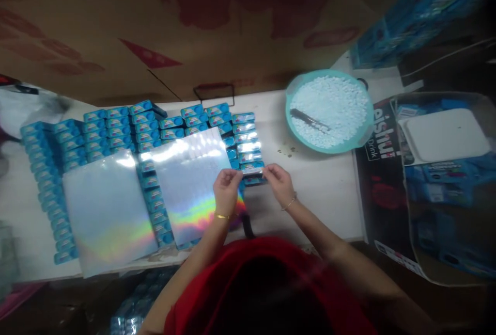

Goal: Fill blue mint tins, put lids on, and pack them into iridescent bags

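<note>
My left hand (227,190) and my right hand (279,184) are pinched at the two ends of a small shiny strip (253,171). It looks like a clear sticker, held taut over the right-hand column of small blue tins (248,148). Just left of my left hand lies a silvery rainbow-sheen sheet (194,185), resting on more tins. A second such sheet (108,216) covers tins further left. Several columns of stacked blue tins (118,128) show behind and between the sheets.
A turquoise basin (289,118) of small white pellets stands at the back right, with a dark scoop-like tool (310,121) in it. Right of the table, an open carton (382,170) holds blue packs and a white tray (447,136). A large cardboard box (217,41) walls the back.
</note>
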Motion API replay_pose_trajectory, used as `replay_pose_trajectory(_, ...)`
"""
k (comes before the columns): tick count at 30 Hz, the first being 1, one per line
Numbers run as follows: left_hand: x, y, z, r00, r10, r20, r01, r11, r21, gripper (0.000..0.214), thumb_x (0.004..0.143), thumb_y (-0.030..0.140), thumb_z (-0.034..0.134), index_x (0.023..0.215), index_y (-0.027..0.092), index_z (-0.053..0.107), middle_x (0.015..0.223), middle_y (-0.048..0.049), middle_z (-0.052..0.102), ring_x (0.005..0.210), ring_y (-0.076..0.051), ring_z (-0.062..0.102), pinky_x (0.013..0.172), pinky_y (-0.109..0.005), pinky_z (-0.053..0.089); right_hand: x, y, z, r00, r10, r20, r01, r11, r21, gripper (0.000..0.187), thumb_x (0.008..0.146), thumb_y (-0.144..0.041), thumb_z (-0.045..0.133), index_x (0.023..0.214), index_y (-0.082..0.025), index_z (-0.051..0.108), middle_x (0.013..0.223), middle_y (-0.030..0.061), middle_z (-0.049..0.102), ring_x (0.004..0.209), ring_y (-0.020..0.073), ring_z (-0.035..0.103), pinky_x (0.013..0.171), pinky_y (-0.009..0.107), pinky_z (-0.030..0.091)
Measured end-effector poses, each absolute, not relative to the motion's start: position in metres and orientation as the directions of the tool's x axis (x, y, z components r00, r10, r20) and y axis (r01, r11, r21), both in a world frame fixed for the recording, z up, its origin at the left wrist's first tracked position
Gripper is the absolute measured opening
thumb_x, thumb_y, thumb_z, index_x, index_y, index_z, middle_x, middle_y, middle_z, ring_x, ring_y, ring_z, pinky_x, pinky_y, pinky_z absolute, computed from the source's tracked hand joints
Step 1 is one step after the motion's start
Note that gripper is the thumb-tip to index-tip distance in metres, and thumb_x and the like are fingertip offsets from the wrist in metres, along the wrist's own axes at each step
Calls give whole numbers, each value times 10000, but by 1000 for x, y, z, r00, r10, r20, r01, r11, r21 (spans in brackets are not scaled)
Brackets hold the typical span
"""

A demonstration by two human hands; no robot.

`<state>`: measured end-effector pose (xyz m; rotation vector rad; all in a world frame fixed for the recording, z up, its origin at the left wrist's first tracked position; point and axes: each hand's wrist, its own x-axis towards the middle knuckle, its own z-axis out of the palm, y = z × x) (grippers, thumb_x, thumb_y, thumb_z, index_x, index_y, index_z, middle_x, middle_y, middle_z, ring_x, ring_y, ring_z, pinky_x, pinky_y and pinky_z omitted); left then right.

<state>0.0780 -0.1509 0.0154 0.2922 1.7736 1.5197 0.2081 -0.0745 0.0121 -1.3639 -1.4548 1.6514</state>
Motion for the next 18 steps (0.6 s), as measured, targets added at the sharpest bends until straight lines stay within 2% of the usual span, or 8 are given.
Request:
replay_pose_trajectory(2, 85, -143, 4, -675, 648, -353, -196, 304, 932, 148, 721, 280, 691, 725, 187, 575, 666, 23, 577, 651, -113, 550, 684, -257, 456, 220, -69, 4, -313, 904, -292, 268, -210, -940, 249, 833, -421, 551, 696, -215, 528, 635, -18, 514, 621, 149, 490, 632, 282, 425)
replay_pose_trajectory(5, 90, -132, -11, -675, 687, -269, 27, 387, 922, 121, 761, 283, 648, 721, 192, 580, 672, 15, 574, 660, -128, 539, 686, -272, 436, 232, -58, -11, -351, 922, -163, 392, -14, -920, 218, 848, -366, 528, 691, -214, 530, 652, -8, 546, 641, 158, 505, 666, 296, 418)
replay_pose_trajectory(7, 92, -127, -17, -679, 708, -197, 207, 441, 873, 96, 773, 268, 629, 726, 196, 588, 735, -2, 600, 738, -156, 558, 738, -302, 422, 236, -50, -20, -396, 914, -90, 486, 126, -865, 198, 852, -329, 523, 693, -211, 541, 665, -3, 573, 661, 163, 522, 720, 316, 403)
replay_pose_trajectory(10, 92, -123, -21, -669, 733, -123, 420, 511, 750, 72, 774, 235, 617, 716, 201, 593, 835, -25, 625, 877, -207, 561, 803, -351, 373, 238, -39, -29, -458, 887, -54, 587, 255, -769, 179, 865, -293, 521, 714, -205, 561, 686, -3, 596, 707, 169, 546, 801, 346, 352)
replay_pose_trajectory(18, 96, -116, -25, -630, 768, -117, 603, 579, 548, 72, 799, 243, 595, 747, 194, 602, 964, -55, 627, 956, -243, 529, 793, -371, 324, 237, -31, -50, -552, 829, -90, 644, 355, -677, 196, 894, -293, 508, 732, -204, 570, 716, 3, 615, 759, 176, 545, 823, 346, 305)
